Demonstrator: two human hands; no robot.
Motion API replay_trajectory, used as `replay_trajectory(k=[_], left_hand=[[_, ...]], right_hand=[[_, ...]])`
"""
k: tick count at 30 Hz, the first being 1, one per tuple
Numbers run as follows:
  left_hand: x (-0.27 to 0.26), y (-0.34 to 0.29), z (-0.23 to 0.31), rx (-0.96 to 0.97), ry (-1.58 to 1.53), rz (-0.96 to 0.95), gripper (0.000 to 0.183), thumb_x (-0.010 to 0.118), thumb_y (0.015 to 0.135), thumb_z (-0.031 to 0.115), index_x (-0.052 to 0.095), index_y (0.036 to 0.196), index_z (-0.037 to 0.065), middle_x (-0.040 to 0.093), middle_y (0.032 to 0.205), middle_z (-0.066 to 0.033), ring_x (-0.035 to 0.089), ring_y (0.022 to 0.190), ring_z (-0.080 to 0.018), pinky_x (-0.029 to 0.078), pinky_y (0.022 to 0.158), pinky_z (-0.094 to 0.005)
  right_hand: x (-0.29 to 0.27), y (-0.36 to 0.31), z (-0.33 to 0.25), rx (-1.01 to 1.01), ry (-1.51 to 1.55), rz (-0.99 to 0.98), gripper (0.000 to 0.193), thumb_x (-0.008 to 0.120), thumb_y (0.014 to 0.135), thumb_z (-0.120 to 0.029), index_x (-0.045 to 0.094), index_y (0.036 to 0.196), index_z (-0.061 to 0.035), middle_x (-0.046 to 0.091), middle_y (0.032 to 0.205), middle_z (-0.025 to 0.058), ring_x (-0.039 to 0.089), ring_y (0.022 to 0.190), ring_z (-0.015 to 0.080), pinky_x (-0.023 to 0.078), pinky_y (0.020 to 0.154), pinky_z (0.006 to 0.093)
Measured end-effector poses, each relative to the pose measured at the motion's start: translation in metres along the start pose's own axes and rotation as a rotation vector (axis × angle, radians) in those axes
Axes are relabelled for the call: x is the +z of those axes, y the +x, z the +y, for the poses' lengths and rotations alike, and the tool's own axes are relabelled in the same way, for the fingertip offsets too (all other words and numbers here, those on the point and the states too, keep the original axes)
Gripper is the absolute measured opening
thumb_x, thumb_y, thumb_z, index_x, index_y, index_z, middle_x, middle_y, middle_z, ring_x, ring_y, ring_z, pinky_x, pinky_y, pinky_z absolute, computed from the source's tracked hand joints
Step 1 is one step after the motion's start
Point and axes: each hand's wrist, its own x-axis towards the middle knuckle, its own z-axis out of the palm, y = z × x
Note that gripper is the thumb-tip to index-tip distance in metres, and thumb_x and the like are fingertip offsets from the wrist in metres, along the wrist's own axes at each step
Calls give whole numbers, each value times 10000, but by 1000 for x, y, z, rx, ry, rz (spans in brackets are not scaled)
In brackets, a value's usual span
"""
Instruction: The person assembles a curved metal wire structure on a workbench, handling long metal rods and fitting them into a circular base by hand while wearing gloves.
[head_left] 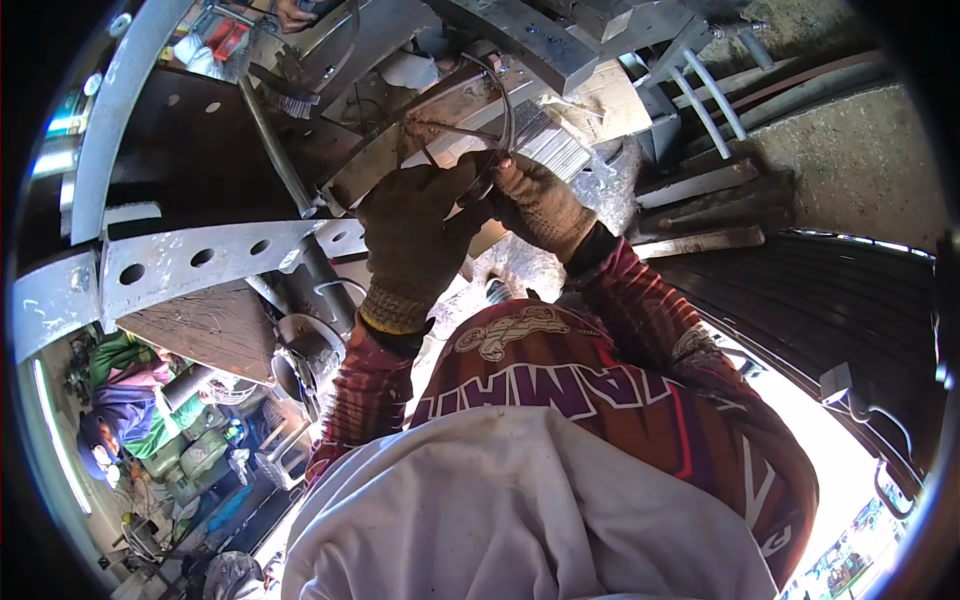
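Observation:
Both of my hands wear brown knit work gloves and meet in front of my chest. My left hand is closed, its fingers curled toward the right one. My right hand is closed too, its fingertips pinched beside the left. Out of the two fists rises a thin dark curved loop, like a cable or bent wire; its lower end is hidden in the gloves. Just beyond the hands lie a rusty metal frame and a stack of pale ridged strips.
A drilled flat steel bar runs along the left, below a steel tube and a wire brush. Heavy steel beams lie ahead. Cut metal pieces rest at right. Another person is at lower left; another hand shows at the top.

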Motion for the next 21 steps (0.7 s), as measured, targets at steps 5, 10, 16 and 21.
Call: replay_trajectory(k=[5, 10, 16, 21], left_hand=[[6, 6, -16, 73, 18, 24, 305, 856, 738, 306, 787, 1018, 205, 703, 853, -22, 671, 823, -245, 525, 733, -406], [4, 7, -14, 102, 43, -11, 276, 836, 756, 336, 779, 991, 202, 651, 827, -14, 632, 797, -218, 499, 715, -375], [6, -9, 5, 31, 226, 64, 478, 876, 723, 358, 731, 1118, 132, 690, 1045, -64, 637, 907, -276, 511, 827, -417], [-10, -29, 21, 87, 203, 160, 644, 886, 694, 401, 690, 1230, 103, 674, 1180, -125, 649, 1037, -340, 523, 919, -456]], right_hand=[[11, 7, 28, -189, 53, 159, 419, 714, 994, -399, 666, 1236, -61, 697, 1062, 32, 653, 911, 128, 528, 820, 259], [18, 8, 21, -181, -119, 247, 342, 618, 1060, -354, 706, 1144, -35, 729, 989, 37, 675, 894, 119, 543, 803, 274], [27, -4, -25, 7, -924, 343, 489, 571, 1029, -463, 727, 972, -4, 714, 819, 97, 679, 719, 154, 518, 640, 287], [24, -33, -11, -145, -606, 257, 344, 571, 1074, -331, 705, 1002, -23, 702, 853, 45, 627, 673, 107, 517, 606, 273]])
